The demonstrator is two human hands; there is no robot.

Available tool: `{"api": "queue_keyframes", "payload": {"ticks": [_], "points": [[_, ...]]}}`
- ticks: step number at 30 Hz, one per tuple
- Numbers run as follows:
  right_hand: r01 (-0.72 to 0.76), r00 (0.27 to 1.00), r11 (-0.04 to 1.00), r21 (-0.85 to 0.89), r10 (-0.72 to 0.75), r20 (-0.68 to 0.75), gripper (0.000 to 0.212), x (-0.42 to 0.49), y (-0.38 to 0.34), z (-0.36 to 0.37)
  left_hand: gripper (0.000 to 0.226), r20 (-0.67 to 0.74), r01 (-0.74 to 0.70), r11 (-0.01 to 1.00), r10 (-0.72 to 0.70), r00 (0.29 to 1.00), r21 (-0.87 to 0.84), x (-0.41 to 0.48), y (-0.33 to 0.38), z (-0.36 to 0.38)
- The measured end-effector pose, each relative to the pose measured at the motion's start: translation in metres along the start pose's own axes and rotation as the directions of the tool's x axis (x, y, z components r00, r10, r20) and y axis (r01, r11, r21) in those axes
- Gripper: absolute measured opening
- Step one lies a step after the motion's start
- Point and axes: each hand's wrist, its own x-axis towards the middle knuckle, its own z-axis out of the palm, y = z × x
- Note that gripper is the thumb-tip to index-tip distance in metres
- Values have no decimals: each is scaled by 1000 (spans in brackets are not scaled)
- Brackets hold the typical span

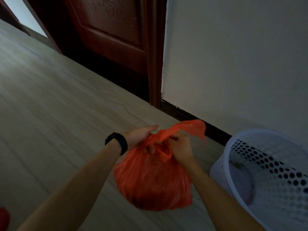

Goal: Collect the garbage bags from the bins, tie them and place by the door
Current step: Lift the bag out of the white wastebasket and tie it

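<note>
A full orange-red garbage bag [153,180] hangs above the pale floor in the lower middle of the view. My left hand [140,135], with a black band on the wrist, grips the gathered top of the bag from the left. My right hand [180,147] is closed on the bag's neck from the right, and a loose flap of plastic sticks up and to the right of it. A white perforated bin [260,172] stands at the right, by the wall, with no bag lining it.
A dark red wooden door [108,30] stands open at the top, its frame [155,64] meeting a white wall [233,55] with a dark skirting board. Pale wood-grain floor [50,114] spreads to the left. A red object [3,217] shows at the bottom left corner.
</note>
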Motion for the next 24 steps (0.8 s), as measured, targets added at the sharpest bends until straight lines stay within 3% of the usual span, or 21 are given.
{"api": "queue_keyframes", "payload": {"ticks": [3, 5, 8, 12, 14, 16, 19, 21, 24], "points": [[-32, 994, 997, -67, 38, 101, 24, 2, -2, -2, 68, -78, -17, 998, 11, 997, -68, 4, -10, 0], [-82, 989, 997, 10, 80, 127, 22, -1, -6, 0, 67, -140, -32, 995, 19, 990, -94, 6, -15, 4], [-133, 986, 991, 2, 133, 100, 16, -4, -9, 5, 64, -293, -134, 984, 94, 951, -120, 13, -19, 15], [-113, 994, 993, 46, 113, 3, 29, -9, -15, 13, 50, -492, -260, 958, 169, 854, -122, 17, -23, 28], [-139, 990, 982, 131, 142, -9, 36, -13, -19, 17, 46, -564, -379, 875, 157, 811, -301, 12, -25, 37], [-228, 971, 949, 219, 239, -25, 41, -18, -22, 20, 39, -592, -482, 695, 100, 800, -534, 9, -26, 43], [-315, 931, 885, 344, 358, -70, 47, -21, -24, 23, 39, -642, -557, 514, 17, 767, -652, 11, -29, 42], [-324, 891, 730, 601, 449, -64, 47, -20, -25, 25, 38, -664, -604, 384, -32, 747, -698, 7, -31, 41], [-222, 817, 287, 932, 577, 17, 41, -25, -17, 13, 33, -660, -647, 135, -114, 742, -751, 0, -49, 36]]}}
